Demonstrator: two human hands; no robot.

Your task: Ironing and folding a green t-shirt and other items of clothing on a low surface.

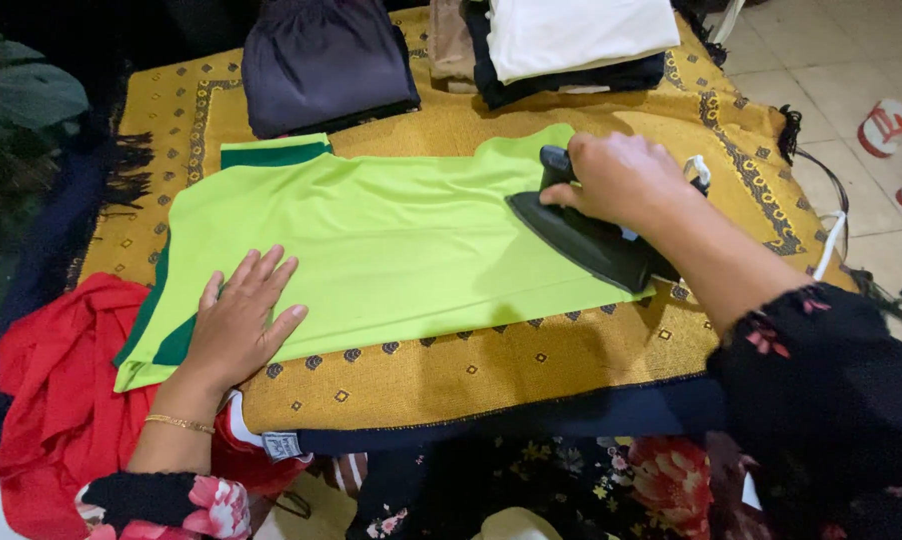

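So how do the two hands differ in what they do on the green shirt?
The left hand lies flat and open, fingers spread, on the green shirt near its darker-trimmed end; the right hand is closed around the handle of the black iron. The left hand touches cloth directly; the right hand touches only the iron. Both are over the yellow patterned cloth.

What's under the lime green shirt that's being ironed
The lime green shirt lies flat on a mustard patterned cloth, which shows all around it. A dark layer edges the cloth's front. Whatever lies directly beneath the shirt's middle is covered.
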